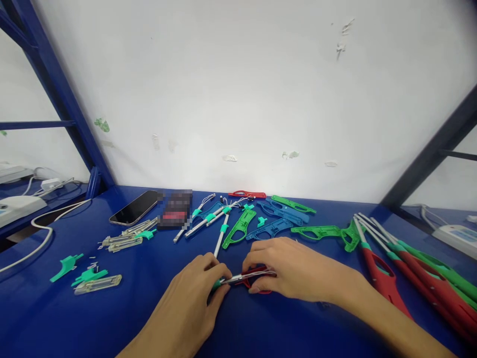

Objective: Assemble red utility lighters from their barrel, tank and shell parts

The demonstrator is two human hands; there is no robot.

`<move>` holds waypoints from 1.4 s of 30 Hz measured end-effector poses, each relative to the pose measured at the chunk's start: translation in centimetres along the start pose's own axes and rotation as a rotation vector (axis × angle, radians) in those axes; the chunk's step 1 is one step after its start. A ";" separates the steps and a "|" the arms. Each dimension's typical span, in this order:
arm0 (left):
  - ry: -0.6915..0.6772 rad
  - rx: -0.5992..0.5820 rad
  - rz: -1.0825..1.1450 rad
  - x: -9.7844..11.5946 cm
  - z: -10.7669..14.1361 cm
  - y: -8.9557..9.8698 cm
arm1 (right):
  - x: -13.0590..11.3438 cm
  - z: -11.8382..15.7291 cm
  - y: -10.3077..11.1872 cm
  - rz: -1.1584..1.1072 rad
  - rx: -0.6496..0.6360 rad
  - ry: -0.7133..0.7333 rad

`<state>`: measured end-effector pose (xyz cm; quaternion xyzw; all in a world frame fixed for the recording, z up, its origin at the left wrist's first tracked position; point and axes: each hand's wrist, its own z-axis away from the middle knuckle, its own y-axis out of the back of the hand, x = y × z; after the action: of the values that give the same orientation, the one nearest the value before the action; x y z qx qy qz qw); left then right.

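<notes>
My left hand (pixel 194 293) pinches a metal lighter tube (pixel 234 279) by its green collar (pixel 216 284), low over the table in front of me. From the tube, thin pale wires run rightward under the fingers of my right hand (pixel 281 266). Those fingers are closed around a red lighter handle half (pixel 265 291), which they partly cover. Tube and handle half meet between my hands; whether the tube is seated in it I cannot tell. Just beyond, another metal tube with a green collar (pixel 223 227) lies on the table.
Green handle halves (pixel 238 229) and blue handle halves (pixel 274 227) lie ahead. Assembled red lighters (pixel 383 278) are piled at right. Clear fuel tanks (pixel 99 284), green triggers (pixel 67 266) and a phone (pixel 134 208) lie left on the blue table (pixel 149 271), before a white wall (pixel 238 99).
</notes>
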<state>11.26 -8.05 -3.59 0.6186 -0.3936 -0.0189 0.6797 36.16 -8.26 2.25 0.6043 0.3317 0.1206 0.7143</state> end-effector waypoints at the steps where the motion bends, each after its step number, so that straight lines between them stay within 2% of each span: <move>1: -0.005 -0.002 0.002 0.0 0.0 0.0 | 0.0 0.0 -0.1 -0.002 -0.002 -0.002; 17: -0.010 0.000 -0.020 -0.1 0.2 -0.6 | -0.2 -0.2 -0.5 0.042 -0.025 -0.029; 30: -0.128 0.137 -0.196 0.1 -0.2 -0.5 | -0.8 -0.1 -0.5 0.060 -0.017 -0.033; 38: -0.192 0.229 -0.309 -0.3 0.0 -1.6 | -1.1 -0.2 -0.6 0.053 -0.019 -0.020; 42: -0.182 0.189 -0.311 0.2 0.3 -0.7 | -1.4 -0.2 -0.9 0.043 -0.019 -0.024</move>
<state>11.54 -8.55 -4.14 0.7286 -0.3533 -0.1425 0.5692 34.82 -9.10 1.86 0.6058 0.3089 0.1321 0.7212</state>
